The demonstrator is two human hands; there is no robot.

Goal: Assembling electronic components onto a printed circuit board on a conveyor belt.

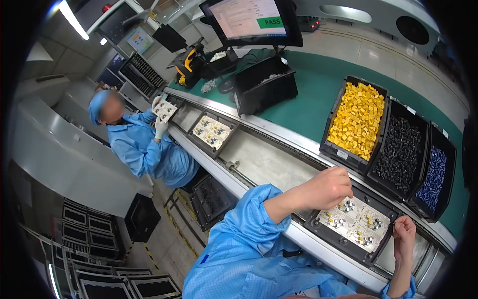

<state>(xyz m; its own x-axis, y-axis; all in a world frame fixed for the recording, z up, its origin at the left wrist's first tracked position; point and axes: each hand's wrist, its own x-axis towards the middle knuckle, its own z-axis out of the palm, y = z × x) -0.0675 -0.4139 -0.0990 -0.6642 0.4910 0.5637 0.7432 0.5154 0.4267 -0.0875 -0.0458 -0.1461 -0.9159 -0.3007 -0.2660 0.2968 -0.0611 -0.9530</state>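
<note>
A white circuit board (352, 225) with yellow, black and silver components sits in a black carrier frame (323, 230) on the conveyor in front of me. Over the frame's far left part is my left hand (329, 189), fingers curled together; what they hold, if anything, is hidden. My right hand (404, 232) is beside the frame's right edge, thumb and fingers pinched on something too small to name. Beyond the conveyor stand a bin of yellow block-shaped components (357, 119), a bin of black components (398, 157) and a bin of blue components (434, 174).
Farther left on the conveyor (269, 157) lies another framed board (211, 131). A co-worker (144, 139) in blue holds a board at the far left. An open black box (266, 82) and a monitor (249, 22) stand on the green bench (311, 67).
</note>
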